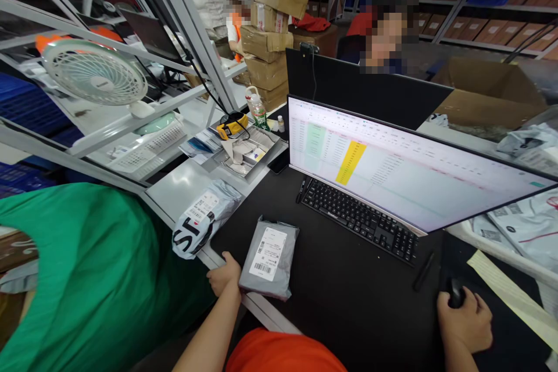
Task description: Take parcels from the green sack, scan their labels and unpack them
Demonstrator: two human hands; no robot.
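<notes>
My left hand (225, 275) is at the near edge of the black-topped desk (335, 279), its fingers curled at the rim and partly hidden. Just right of it lies a flat grey plastic parcel (269, 258) with a white shipping label, face up. Over on the right side, my right hand (465, 318) is closed around a black computer mouse (456, 293). A white-and-black printed mailer bag (203, 218) rests on the desk corner beyond my left hand.
A monitor (405, 168) showing a spreadsheet stands behind a black keyboard (360, 218). A dark pen (424, 272) lies left of the mouse. A green sack (104, 279) hangs at the left, below a fan (96, 72). Stacked cartons (268, 40) and two people are behind.
</notes>
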